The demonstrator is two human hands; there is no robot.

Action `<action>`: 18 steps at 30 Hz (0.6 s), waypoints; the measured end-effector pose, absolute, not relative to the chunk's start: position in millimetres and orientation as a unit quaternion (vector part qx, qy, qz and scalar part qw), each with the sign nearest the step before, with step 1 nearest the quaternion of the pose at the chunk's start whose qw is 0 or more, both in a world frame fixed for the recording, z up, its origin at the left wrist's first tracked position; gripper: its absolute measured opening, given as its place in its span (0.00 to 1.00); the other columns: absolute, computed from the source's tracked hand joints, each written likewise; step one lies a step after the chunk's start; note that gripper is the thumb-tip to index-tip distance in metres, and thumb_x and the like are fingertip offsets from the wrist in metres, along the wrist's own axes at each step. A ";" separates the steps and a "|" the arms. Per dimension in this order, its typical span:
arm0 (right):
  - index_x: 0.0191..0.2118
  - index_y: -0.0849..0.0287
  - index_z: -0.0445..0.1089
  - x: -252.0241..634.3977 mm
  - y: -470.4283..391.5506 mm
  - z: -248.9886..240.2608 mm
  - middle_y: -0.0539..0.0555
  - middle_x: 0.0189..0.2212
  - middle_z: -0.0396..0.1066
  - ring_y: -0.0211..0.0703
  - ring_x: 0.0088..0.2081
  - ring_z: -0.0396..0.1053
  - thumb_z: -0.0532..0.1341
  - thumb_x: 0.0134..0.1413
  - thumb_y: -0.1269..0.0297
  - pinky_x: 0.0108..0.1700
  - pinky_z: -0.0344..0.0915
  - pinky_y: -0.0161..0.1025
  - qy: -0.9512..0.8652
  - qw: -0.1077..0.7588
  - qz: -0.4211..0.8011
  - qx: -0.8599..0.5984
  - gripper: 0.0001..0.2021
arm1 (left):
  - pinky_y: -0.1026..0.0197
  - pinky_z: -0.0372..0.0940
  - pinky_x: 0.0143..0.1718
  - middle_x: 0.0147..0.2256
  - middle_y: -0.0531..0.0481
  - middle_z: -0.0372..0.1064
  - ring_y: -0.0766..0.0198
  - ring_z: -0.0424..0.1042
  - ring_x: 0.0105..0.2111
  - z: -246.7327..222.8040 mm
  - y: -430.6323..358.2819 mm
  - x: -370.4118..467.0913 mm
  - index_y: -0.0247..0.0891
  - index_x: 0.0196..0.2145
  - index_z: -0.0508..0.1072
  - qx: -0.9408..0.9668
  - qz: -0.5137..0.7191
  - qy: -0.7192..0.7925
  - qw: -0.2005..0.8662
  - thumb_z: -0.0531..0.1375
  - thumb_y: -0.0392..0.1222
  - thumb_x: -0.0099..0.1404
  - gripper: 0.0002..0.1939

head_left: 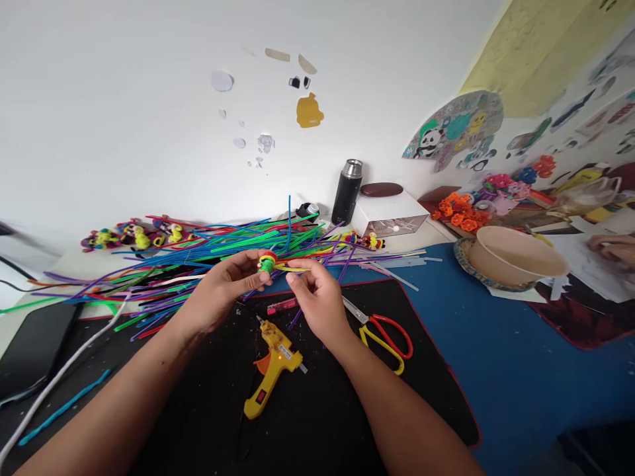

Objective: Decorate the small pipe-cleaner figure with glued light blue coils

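Observation:
In my left hand [233, 284], thumb and fingers pinch a small pipe-cleaner figure [266, 263] with a green body and red and yellow bands on top. A yellow pipe cleaner [292, 268] runs from beside the figure to the fingers of my right hand [320, 297], which are closed on it. Below both hands a yellow hot glue gun [275, 367] lies on the black mat, its small light lit. Scissors [384, 337] with one red and one yellow handle lie right of my right wrist. A pink lighter-like item [282, 306] is between the hands.
Loose pipe cleaners [193, 258] in many colours spread along the wall. Finished pipe-cleaner figures [141, 233] sit at the back left. A black thermos [347, 192] stands beside a white box [391, 210]. Rightward are a bowl [518, 254] and another person's hand [615, 248]. A white cable [74, 370] crosses the left.

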State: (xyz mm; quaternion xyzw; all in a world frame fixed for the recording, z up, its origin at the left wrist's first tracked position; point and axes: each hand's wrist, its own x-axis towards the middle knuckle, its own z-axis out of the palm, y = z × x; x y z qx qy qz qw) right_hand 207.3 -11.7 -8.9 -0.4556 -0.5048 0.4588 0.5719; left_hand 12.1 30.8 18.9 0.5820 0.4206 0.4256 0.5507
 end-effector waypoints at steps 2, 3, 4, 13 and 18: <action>0.49 0.50 0.77 207.0 -14.1 -8.1 0.44 0.21 0.60 0.41 0.24 0.58 0.65 0.65 0.57 0.31 0.54 0.39 -0.546 0.549 0.415 -0.478 0.10 | 0.49 0.77 0.49 0.50 0.43 0.81 0.49 0.80 0.47 20.6 29.4 12.2 0.45 0.49 0.82 0.587 0.416 0.412 0.559 0.77 0.54 0.56 0.25; 0.50 0.49 0.77 206.8 -14.7 -7.8 0.44 0.21 0.60 0.41 0.24 0.58 0.65 0.65 0.58 0.32 0.54 0.39 -0.561 0.537 0.399 -0.487 0.10 | 0.49 0.77 0.49 0.51 0.43 0.81 0.48 0.80 0.49 21.8 28.6 12.3 0.45 0.49 0.82 0.589 0.412 0.408 0.564 0.78 0.53 0.56 0.25; 0.51 0.49 0.77 206.7 -15.0 -7.8 0.45 0.20 0.60 0.42 0.24 0.58 0.65 0.65 0.58 0.32 0.54 0.40 -0.570 0.528 0.389 -0.494 0.11 | 0.48 0.77 0.50 0.51 0.43 0.81 0.47 0.80 0.50 22.9 27.7 12.4 0.46 0.49 0.82 0.590 0.408 0.405 0.567 0.78 0.53 0.57 0.25; 0.45 0.49 0.79 207.0 -12.4 -10.8 0.47 0.21 0.64 0.43 0.24 0.59 0.63 0.66 0.60 0.33 0.51 0.40 -0.619 0.480 0.319 -0.533 0.07 | 0.49 0.79 0.47 0.52 0.42 0.80 0.47 0.82 0.46 26.8 23.1 9.9 0.47 0.52 0.81 0.601 0.381 0.407 0.573 0.77 0.52 0.58 0.25; 0.44 0.52 0.79 208.1 -12.3 -10.7 0.48 0.23 0.69 0.42 0.25 0.62 0.61 0.70 0.60 0.32 0.53 0.38 -0.647 0.456 0.287 -0.540 0.08 | 0.52 0.78 0.51 0.56 0.43 0.79 0.48 0.80 0.50 29.1 23.1 5.1 0.48 0.54 0.80 0.618 0.350 0.396 0.582 0.75 0.51 0.61 0.24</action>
